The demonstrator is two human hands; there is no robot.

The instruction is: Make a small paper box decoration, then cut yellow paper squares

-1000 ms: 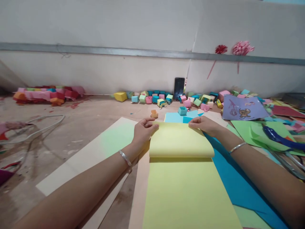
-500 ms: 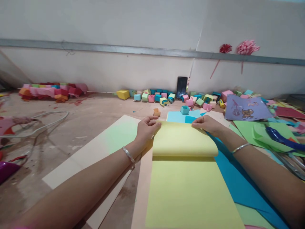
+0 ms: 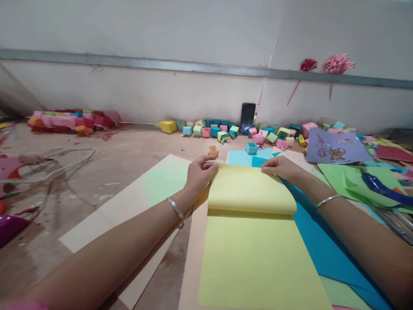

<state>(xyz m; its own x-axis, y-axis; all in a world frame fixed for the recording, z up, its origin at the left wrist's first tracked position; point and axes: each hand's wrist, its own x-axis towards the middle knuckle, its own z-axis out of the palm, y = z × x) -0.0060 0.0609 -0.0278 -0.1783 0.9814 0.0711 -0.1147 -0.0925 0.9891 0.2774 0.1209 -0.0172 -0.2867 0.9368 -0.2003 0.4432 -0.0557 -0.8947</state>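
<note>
A pale yellow sheet of paper [image 3: 253, 189] is bent over on itself, its near end curled up and carried to the far edge. My left hand [image 3: 200, 172] pinches the far left corner between thumb and fingers. At the far right corner, my right hand [image 3: 280, 168] pinches the same sheet. The bend is a rounded roll, not a flat crease. More yellow paper [image 3: 258, 262] lies flat beneath it, on top of a peach sheet [image 3: 192, 258]. Blue paper [image 3: 322, 241] sticks out under my right forearm.
White paper [image 3: 122, 215] lies to the left. Small folded paper boxes [image 3: 251, 148] and a phone [image 3: 248, 117] line the wall. Scissors with blue handles [image 3: 380, 185] rest on green paper at right. A white cord [image 3: 77, 150] and a purple object [image 3: 12, 230] are at left.
The whole view has shifted slightly, so things appear a little farther right. Both hands keep their pinch on the yellow sheet, and the bend looks the same.
</note>
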